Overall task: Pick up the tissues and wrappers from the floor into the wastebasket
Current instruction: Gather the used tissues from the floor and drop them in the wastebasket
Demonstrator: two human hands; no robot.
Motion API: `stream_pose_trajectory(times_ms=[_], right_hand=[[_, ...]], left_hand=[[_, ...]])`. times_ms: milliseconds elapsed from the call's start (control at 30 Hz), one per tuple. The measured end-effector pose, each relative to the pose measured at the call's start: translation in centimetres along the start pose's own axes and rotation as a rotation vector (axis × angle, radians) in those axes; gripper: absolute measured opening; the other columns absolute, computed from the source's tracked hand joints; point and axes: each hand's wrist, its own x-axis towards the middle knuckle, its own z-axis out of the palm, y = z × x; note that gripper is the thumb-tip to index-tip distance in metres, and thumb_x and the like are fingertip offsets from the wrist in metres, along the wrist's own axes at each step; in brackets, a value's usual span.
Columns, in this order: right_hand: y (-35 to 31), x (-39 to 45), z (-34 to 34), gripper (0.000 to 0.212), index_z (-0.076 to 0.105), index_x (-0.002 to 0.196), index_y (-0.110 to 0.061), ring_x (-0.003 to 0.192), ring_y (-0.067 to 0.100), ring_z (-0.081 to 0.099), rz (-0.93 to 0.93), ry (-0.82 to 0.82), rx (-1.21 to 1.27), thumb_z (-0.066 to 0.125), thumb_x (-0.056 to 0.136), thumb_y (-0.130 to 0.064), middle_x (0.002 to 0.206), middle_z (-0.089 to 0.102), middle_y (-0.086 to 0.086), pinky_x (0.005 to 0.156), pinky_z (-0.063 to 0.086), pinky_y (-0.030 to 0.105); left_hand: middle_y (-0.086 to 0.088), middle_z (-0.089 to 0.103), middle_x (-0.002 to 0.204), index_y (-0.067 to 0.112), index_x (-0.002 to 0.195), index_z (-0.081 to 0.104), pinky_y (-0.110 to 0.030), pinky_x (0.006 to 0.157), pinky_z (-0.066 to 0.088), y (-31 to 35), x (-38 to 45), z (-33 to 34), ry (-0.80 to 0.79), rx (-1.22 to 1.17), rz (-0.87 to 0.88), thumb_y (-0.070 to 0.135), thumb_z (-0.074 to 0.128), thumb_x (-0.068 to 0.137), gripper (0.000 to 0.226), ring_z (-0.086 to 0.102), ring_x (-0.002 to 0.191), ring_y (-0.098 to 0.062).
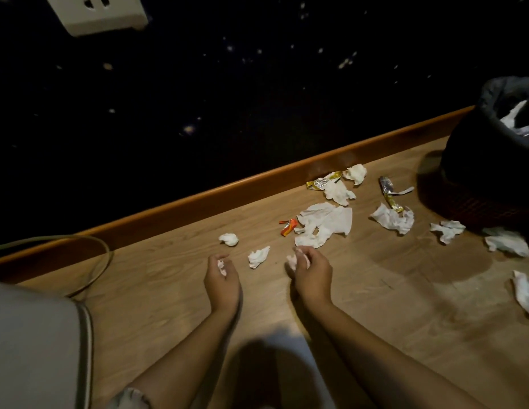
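Observation:
My left hand (223, 280) curls round a small white tissue, low over the wooden floor. My right hand (312, 274) grips another crumpled tissue (292, 261). Between the two hands lies a loose tissue (258, 256), and a small ball of tissue (229, 239) sits just beyond my left hand. A large flat tissue (326, 224) with an orange wrapper (288, 226) beside it lies ahead of my right hand. Several more tissues and a yellow-silver wrapper (323, 181) trail right toward the dark wastebasket (475, 178), which holds white paper.
An orange-brown skirting board (198, 199) runs diagonally under a dark speckled wall. A cable (105, 261) loops on the floor at left, next to a pale grey object (32, 343). A white socket (94, 13) is at top left. More tissues (506, 243) lie near the basket's base.

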Motion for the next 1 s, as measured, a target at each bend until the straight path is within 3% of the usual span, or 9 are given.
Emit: stream_pose_trajectory(times_ms=[133,267,367,467,533,600,700,833,1000], right_hand=[[-2.4,2.6,-0.4,0.025,0.065,0.109,-0.012,0.095,0.015,0.057,0.037,0.028,0.02,0.043,0.103,-0.021,0.1,0.062,0.001,0.074,0.042,0.024],[-2.9,4.4,-0.9,0.031,0.068,0.1,-0.01,0.084,0.011,0.059,0.013,0.037,-0.036,0.058,0.095,-0.039,0.086,0.062,-0.003,0.059,0.036,0.01],[-2.9,5.2,-0.9,0.045,0.066,0.114,-0.01,0.092,0.011,0.056,0.09,0.034,-0.064,0.072,0.084,-0.042,0.098,0.062,-0.004,0.072,0.041,0.019],[-1.5,5.2,-0.5,0.039,0.063,0.122,-0.008,0.108,0.018,0.059,0.115,-0.002,-0.139,0.07,0.088,-0.024,0.115,0.065,0.004,0.082,0.043,0.025],[-0.3,4.8,-0.2,0.025,0.067,0.117,-0.009,0.103,0.015,0.061,0.072,-0.03,-0.184,0.061,0.094,-0.016,0.112,0.068,0.006,0.077,0.042,0.02],[0.5,4.4,0.0,0.02,0.068,0.112,-0.01,0.087,0.008,0.067,0.057,-0.07,-0.171,0.054,0.097,-0.012,0.103,0.069,0.005,0.064,0.043,0.01],[0.4,4.3,0.5,0.019,0.066,0.105,-0.014,0.068,0.005,0.067,0.066,-0.111,-0.098,0.05,0.098,-0.006,0.088,0.066,-0.002,0.05,0.046,0.009],[-0.5,5.8,1.4,0.016,0.062,0.096,-0.02,0.083,0.014,0.061,-0.075,-0.067,-0.153,0.047,0.101,-0.02,0.081,0.061,-0.006,0.06,0.039,0.01],[-1.1,8.7,2.5,0.038,0.065,0.115,-0.015,0.093,0.019,0.064,-0.073,-0.069,-0.262,0.064,0.089,-0.043,0.096,0.069,0.001,0.077,0.049,0.028]], left_hand=[[0.002,0.07,0.091,0.023,0.09,0.076,-0.029,0.077,0.049,0.4,2.2,1.8,-0.08,0.033,0.12,0.037,0.062,0.089,0.02,0.063,0.089,-0.014],[0.002,0.057,0.117,0.016,0.117,0.07,-0.025,0.09,0.049,0.2,3.2,3.5,-0.282,0.243,0.15,0.039,0.083,0.071,0.053,0.054,0.104,-0.011],[0.009,0.052,0.112,0.024,0.112,0.067,-0.024,0.09,0.047,-0.9,2.8,3.9,-0.35,0.371,0.208,0.039,0.084,0.07,0.048,0.052,0.103,-0.009],[0.008,0.059,0.101,0.023,0.102,0.067,-0.025,0.083,0.046,-1.6,1.9,3.7,-0.343,0.417,0.27,0.031,0.07,0.086,0.018,0.055,0.097,-0.012],[0.008,0.06,0.099,0.026,0.102,0.064,-0.027,0.083,0.048,-2.0,1.6,3.7,-0.347,0.407,0.257,0.028,0.065,0.091,0.012,0.056,0.095,-0.011],[0.014,0.06,0.105,0.031,0.109,0.059,-0.023,0.085,0.048,-1.8,1.6,3.7,-0.275,0.332,0.191,0.024,0.064,0.091,0.02,0.057,0.099,-0.006],[0.014,0.057,0.12,0.026,0.124,0.058,-0.021,0.094,0.041,-1.0,2.1,2.9,-0.164,0.16,0.112,0.012,0.061,0.092,0.035,0.053,0.112,-0.004],[0.0,0.06,0.111,0.022,0.097,0.072,-0.018,0.084,0.044,0.6,3.9,0.9,-0.036,0.01,0.091,0.005,0.066,0.087,0.02,0.057,0.103,-0.015],[0.007,0.071,0.091,0.025,0.083,0.072,-0.046,0.083,0.058,0.4,7.1,-1.0,-0.006,-0.127,-0.013,0.026,0.085,0.069,0.018,0.066,0.09,-0.014]])
